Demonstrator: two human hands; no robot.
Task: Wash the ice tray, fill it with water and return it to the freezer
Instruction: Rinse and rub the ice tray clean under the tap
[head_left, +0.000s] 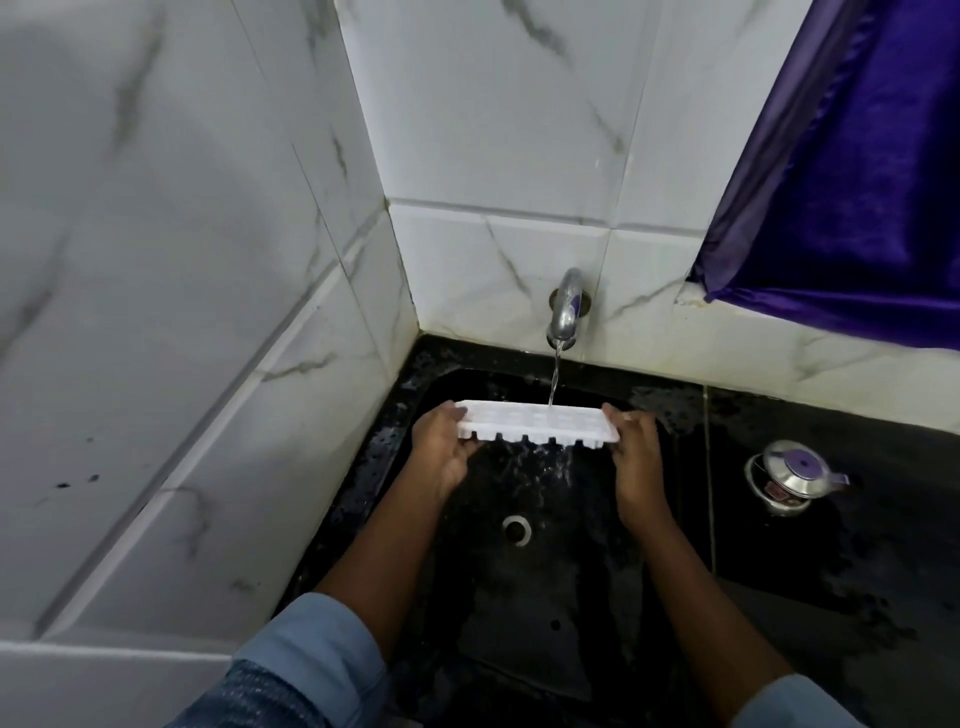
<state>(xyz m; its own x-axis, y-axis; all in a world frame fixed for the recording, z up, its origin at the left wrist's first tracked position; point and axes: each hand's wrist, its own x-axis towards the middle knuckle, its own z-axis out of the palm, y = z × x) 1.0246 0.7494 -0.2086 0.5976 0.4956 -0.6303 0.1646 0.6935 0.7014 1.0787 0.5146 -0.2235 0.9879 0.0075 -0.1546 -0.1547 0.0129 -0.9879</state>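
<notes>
Black sink (519, 597) and wet counter (810, 551) are bounded by marble-veined white tiles (493, 130). Near the basin's far edge, the ice tray (540, 428) is held under the running tap (564, 312), its ends clamped by curled fingers of the left hand (441, 454) and right hand (636, 462).

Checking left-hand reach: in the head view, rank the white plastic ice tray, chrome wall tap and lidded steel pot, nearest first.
1. White plastic ice tray: in the left hand.
2. Chrome wall tap: behind it.
3. Lidded steel pot: far right.
</notes>
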